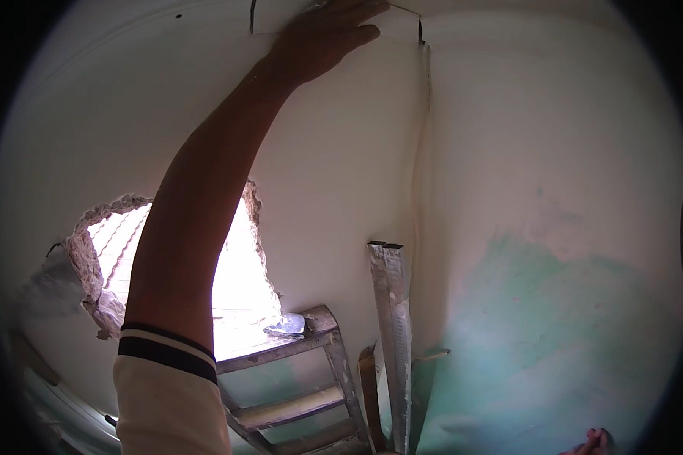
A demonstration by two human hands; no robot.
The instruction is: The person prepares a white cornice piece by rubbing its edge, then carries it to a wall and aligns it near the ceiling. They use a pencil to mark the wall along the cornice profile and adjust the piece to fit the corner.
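Note:
My left arm reaches up across the view. My left hand (322, 39) is at the top, against the pale surface, its fingers stretched out and the thumb apart. Thin dark gaps (421, 32) and lines in that surface show on both sides of the hand, like the edges of a cut-out or a panel. The fingertips run close to the upper rim, and nothing gripped shows in them. My right hand (590, 442) shows only in part at the lower right edge, beside the green-stained wall (508, 326). Its visible fingers are bent and slightly apart, with nothing seen in them.
A rough-edged hole (262, 258) opens through the wall behind my forearm, bright light coming in. Below it stands a metal ladder (322, 341), with a clear crumpled object (287, 326) near its top. Long metal profiles (391, 326) and a brown strip (369, 394) lean by the corner.

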